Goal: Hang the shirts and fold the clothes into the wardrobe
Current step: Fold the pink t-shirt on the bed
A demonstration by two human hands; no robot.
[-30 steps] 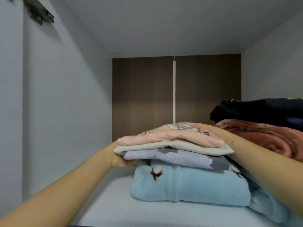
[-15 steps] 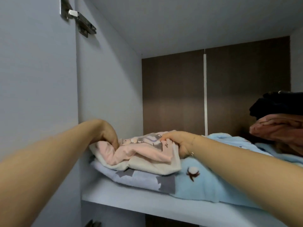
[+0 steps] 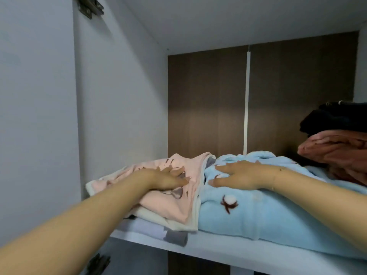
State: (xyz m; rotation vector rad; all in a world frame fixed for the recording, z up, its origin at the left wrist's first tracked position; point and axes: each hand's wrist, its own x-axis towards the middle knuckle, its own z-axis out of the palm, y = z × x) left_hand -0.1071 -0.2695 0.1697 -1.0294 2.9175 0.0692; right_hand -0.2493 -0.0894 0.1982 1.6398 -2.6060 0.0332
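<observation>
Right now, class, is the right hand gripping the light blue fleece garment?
No, the right hand lies flat, fingers straight, on the light blue fleece garment.

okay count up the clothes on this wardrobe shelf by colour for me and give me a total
Pink garment: 1
Cream garment: 1
Grey patterned garment: 1
Light blue fleece: 1
Rust-red garment: 1
Black garment: 1
Total: 6 visible; layers hidden underneath cannot be counted.

Showing 2 bare hands (image 3: 234,176), 1 pink printed folded garment (image 3: 174,203), 1 cream folded cloth (image 3: 158,220), 1 grey-lilac folded cloth (image 3: 158,233), 1 light-blue fleece garment w/ cotton-flower print (image 3: 268,213), 1 rust-pink fleece blanket (image 3: 335,147), 1 black folded garment (image 3: 335,119), 2 metal door hinges (image 3: 90,6).
</observation>
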